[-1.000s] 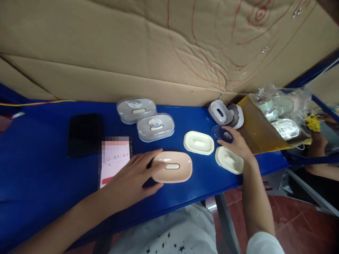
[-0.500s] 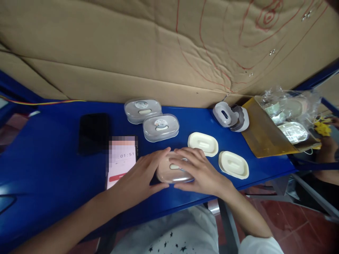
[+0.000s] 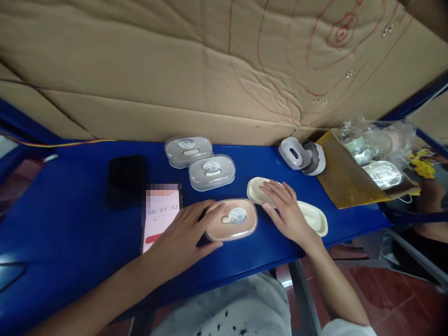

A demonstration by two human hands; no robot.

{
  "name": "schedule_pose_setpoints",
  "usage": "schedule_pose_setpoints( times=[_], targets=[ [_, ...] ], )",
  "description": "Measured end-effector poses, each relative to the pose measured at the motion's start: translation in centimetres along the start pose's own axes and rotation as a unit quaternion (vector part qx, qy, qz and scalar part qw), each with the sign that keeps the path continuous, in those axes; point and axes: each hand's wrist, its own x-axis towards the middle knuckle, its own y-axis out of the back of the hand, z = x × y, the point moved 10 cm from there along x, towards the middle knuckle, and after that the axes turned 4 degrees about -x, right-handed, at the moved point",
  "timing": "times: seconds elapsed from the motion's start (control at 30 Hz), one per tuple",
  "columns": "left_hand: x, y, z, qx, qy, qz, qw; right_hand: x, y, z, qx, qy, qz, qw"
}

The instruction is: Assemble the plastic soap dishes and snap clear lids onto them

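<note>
A pink soap box (image 3: pixel 231 220) with a clear lid and a round sticker lies on the blue table (image 3: pixel 70 219). My left hand (image 3: pixel 184 235) rests against its left end, fingers spread over the lid edge. My right hand (image 3: pixel 287 210) hovers open just right of it, fingers stretched over a cream soap dish (image 3: pixel 257 189). A second cream dish (image 3: pixel 315 217) lies partly under that hand's wrist side.
Two grey lidded boxes (image 3: pixel 201 161) sit behind. A black phone (image 3: pixel 126 179) and a phone showing a timer (image 3: pixel 161 217) lie left. Loose lids (image 3: pixel 301 156) and a cardboard tray of bagged parts (image 3: pixel 367 161) are right. Another person's arm (image 3: pixel 430 196) shows far right.
The clear lid now sits on the pink box. My right hand has lifted off it and moved right over the cream dishes. My left hand stays at the box.
</note>
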Motion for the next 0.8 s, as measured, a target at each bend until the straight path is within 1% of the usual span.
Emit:
schedule_pose_setpoints(
  times=[0.07,0.13,0.17,0.27,0.4,0.53,0.6,0.7,0.8],
  targets=[
    [0.5,0.7,0.3,0.062,-0.002,0.032,0.998,-1.4,0.0,1.6,-0.059,-0.030,0.004,0.998],
    [1.2,1.3,0.9,0.124,-0.006,0.060,0.990,-2.9,-0.5,1.8,-0.072,-0.024,-0.004,0.997],
    [1.7,1.4,1.3,0.148,-0.010,0.063,0.987,-3.7,-0.6,1.8,-0.070,-0.020,-0.004,0.997],
    [3.8,1.1,2.8,0.197,-0.033,0.038,0.979,-5.7,-0.2,2.4,-0.063,-0.023,0.026,0.997],
    [7.4,0.1,4.1,0.242,-0.039,-0.008,0.969,-7.3,0.6,4.7,-0.052,-0.019,0.058,0.997],
    [11.3,-1.1,4.5,0.230,-0.022,-0.041,0.972,-8.2,1.4,7.5,-0.047,-0.017,0.072,0.996],
    [13.3,-1.7,4.5,0.218,-0.019,-0.048,0.975,-8.5,1.8,8.4,-0.036,-0.017,0.076,0.996],
    [16.6,-2.1,3.6,0.212,-0.011,-0.041,0.976,-8.4,1.6,8.1,-0.010,-0.006,0.060,0.998],
    [19.7,-2.2,1.6,0.207,0.012,-0.023,0.978,-7.4,0.5,5.9,0.018,0.025,0.038,0.999]
  ],
)
